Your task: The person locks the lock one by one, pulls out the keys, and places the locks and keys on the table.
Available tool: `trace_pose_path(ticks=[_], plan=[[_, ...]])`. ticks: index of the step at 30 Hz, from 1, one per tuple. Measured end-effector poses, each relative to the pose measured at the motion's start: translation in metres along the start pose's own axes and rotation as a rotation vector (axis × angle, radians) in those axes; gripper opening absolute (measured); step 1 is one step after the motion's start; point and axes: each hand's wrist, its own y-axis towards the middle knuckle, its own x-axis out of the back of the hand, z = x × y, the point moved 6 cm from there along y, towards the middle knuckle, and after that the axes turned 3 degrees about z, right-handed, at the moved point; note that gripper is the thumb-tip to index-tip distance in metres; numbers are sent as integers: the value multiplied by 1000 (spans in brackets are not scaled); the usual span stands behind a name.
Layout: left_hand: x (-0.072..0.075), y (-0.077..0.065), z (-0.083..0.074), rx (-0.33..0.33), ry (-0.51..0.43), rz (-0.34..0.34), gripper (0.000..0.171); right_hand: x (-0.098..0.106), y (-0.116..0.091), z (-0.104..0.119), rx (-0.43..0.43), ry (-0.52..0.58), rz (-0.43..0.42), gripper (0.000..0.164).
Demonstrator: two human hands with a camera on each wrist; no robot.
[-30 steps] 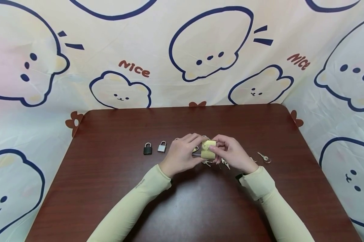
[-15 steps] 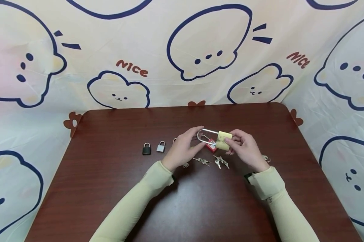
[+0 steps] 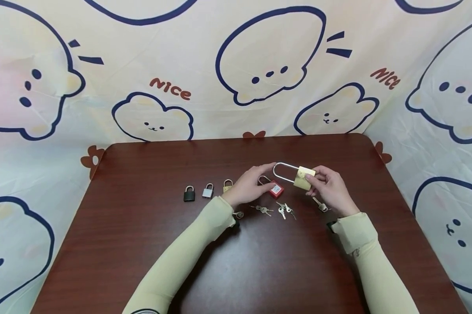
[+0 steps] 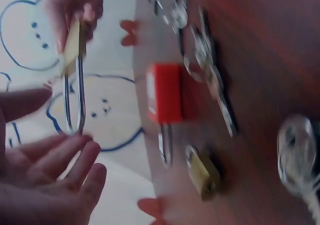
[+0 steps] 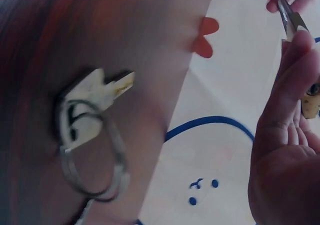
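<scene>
A brass padlock point(image 3: 304, 178) with a long steel shackle is pinched at its body by my right hand point(image 3: 334, 190), above the table. The shackle points left, towards my left hand point(image 3: 249, 186). In the left wrist view, the left hand point(image 4: 50, 177) has its fingers stretched out and the thumb apart, close to the curved end of the shackle point(image 4: 80, 100). Whether they touch is unclear. A red padlock point(image 3: 276, 190) with a white label lies on the table just beyond the left thumb. Left of that hand, a small brass padlock point(image 3: 227, 187) is partly hidden.
A black padlock point(image 3: 189, 195) and a silver padlock point(image 3: 207, 191) stand left on the brown table point(image 3: 141, 244). Several keys lie in front: one bunch point(image 3: 265, 210), another bunch point(image 3: 283, 210), a ringed key point(image 3: 321, 205) under the right hand. A printed cloth point(image 3: 204, 52) hangs behind.
Both hands have moved right and the brass padlock went with the right hand. The left hand drew away from the padlock's body, uncovering the long shackle, red padlock and key bunches.
</scene>
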Motion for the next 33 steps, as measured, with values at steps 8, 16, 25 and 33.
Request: trace_pose_path(ticks=[8, 16, 25, 33], plan=[[-26, 21, 13, 20, 240, 195, 72, 7, 4, -26, -114, -53, 29, 32], [-43, 31, 10, 34, 433, 296, 69, 12, 9, -43, -188, -62, 70, 34], [-51, 35, 12, 47, 509, 336, 59, 13, 14, -53, -237, -73, 89, 32], [-54, 37, 15, 43, 535, 320, 57, 11, 13, -51, -299, -150, 68, 40]])
